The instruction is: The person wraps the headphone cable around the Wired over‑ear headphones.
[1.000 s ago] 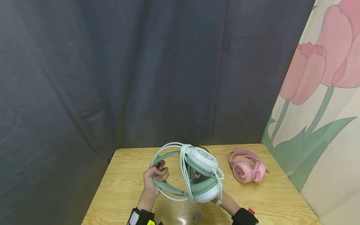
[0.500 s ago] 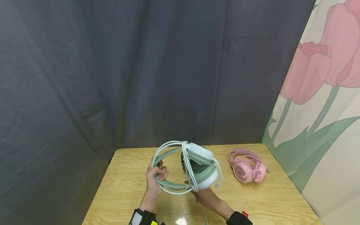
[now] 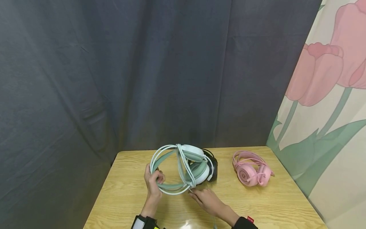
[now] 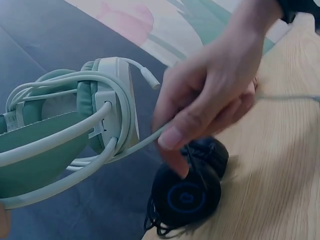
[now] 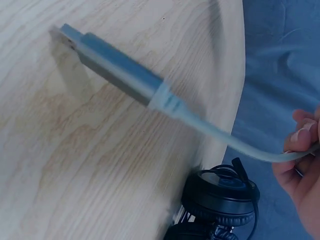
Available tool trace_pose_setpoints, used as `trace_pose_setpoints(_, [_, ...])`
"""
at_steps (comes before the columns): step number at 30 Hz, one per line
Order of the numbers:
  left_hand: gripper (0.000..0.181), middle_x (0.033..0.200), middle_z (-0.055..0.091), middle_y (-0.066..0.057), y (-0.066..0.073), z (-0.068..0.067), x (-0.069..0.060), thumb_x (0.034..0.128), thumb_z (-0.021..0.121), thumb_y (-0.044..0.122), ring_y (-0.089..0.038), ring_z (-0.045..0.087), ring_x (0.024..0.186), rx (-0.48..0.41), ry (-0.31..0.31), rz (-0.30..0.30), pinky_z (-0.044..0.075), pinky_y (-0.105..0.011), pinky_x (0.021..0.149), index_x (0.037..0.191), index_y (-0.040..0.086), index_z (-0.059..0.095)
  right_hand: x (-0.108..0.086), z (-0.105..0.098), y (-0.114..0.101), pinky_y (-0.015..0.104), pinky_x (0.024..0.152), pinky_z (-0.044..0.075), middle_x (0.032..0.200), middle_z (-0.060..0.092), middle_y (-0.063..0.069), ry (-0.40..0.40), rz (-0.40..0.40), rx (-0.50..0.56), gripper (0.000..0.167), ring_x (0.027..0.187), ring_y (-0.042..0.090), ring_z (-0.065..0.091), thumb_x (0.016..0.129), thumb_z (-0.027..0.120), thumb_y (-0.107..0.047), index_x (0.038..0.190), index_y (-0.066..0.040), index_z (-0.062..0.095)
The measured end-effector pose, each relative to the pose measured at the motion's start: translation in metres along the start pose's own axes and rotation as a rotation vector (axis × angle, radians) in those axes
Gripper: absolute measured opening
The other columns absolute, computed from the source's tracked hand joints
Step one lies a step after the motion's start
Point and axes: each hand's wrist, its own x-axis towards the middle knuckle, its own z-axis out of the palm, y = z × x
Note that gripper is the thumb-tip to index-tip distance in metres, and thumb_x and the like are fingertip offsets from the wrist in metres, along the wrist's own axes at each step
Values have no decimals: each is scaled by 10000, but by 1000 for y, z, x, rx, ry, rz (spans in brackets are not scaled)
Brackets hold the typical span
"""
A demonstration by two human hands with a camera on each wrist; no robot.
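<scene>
My left hand (image 3: 153, 184) grips the headband of a white and pale green headset (image 3: 203, 175), held above the table. The headset's pale cable (image 4: 145, 145) is wound in several loops around the side by the ear cups. Below these loops my right hand (image 3: 210, 201) pinches the cable's loose end between thumb and fingers, as the left wrist view (image 4: 210, 100) shows. From that hand hangs the cable's USB plug (image 5: 117, 65), large in the right wrist view. A small microphone (image 4: 150, 78) sticks out from an ear cup. Only a fingertip of my left hand shows in the left wrist view.
A black headset (image 3: 213, 170) lies on the wooden table (image 3: 123, 197), partly hidden behind the green one. Pink headphones (image 3: 247, 175) rest at the right. A dark curtain (image 3: 177, 79) hangs behind, and a tulip-patterned cloth (image 3: 337, 152) borders the right side.
The green headset has turned and shifted slightly left and up. My right hand has come out from behind its ear cups to the cable below. More of the black headset shows.
</scene>
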Motion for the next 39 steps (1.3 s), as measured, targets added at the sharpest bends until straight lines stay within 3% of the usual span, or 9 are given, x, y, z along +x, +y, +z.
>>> trace_pose_setpoints(6, [312, 562, 337, 32, 0, -8, 0, 726, 401, -131, -61, 292, 423, 55, 42, 7, 227, -214, 419, 984, 36, 453, -1, -9, 0, 169, 416, 272, 602, 339, -207, -3, -34, 31, 160, 509, -51, 337, 940, 661, -172, 820, -212, 563])
trace_pose_setpoints(14, [304, 533, 332, 34, -1, -19, -4, 713, 410, -118, -71, 302, 421, 163, 102, -32, 254, -205, 424, 970, 38, 454, 6, -41, -3, 121, 436, 250, 627, 370, -217, -119, -69, 31, 155, 531, -84, 311, 966, 635, -260, 821, -211, 608])
trace_pose_setpoints(19, [288, 536, 330, 33, 1, -22, -4, 712, 410, -113, -72, 302, 425, 158, 110, -74, 264, -189, 422, 942, 55, 448, 12, -63, 3, 142, 427, 233, 613, 403, -229, -161, -80, -36, 160, 517, -83, 305, 905, 706, -270, 769, -251, 624])
trace_pose_setpoints(23, [302, 544, 335, 34, 2, -22, -5, 707, 411, -113, -64, 305, 429, 165, 81, -103, 271, -176, 418, 971, 26, 460, 15, -79, 12, 177, 426, 226, 577, 350, -229, -171, -56, -119, 270, 501, -68, 294, 852, 752, -299, 673, -273, 552])
trace_pose_setpoints(26, [298, 549, 333, 28, 1, -20, -9, 722, 412, -108, -65, 313, 433, 194, 65, -96, 279, -174, 421, 996, -2, 464, 14, -88, 14, 179, 438, 242, 578, 331, -241, -215, -43, -85, 278, 504, -73, 298, 850, 755, -305, 666, -276, 548])
trace_pose_setpoints(30, [257, 569, 352, 16, 2, -13, -8, 743, 413, -99, -75, 313, 441, 203, 122, -87, 277, -183, 430, 968, 18, 453, 16, -90, 1, 158, 456, 243, 601, 341, -252, -263, -88, -39, 249, 527, -93, 296, 864, 738, -298, 695, -284, 556])
trace_pose_setpoints(34, [236, 601, 388, 12, 2, -9, -5, 759, 428, -93, -80, 321, 460, 225, 190, -109, 283, -187, 436, 948, 48, 441, 21, -83, -12, 130, 482, 237, 633, 390, -219, -210, -184, -46, 268, 568, -85, 313, 833, 752, -208, 689, -264, 533])
trace_pose_setpoints(39, [232, 634, 402, -4, 0, -10, -8, 772, 442, -94, -92, 324, 484, 301, 189, -171, 297, -196, 448, 956, 47, 452, 26, -87, -10, 187, 471, 359, 682, 534, -168, -133, -210, -133, 203, 598, -26, 469, 775, 779, -130, 723, -254, 628])
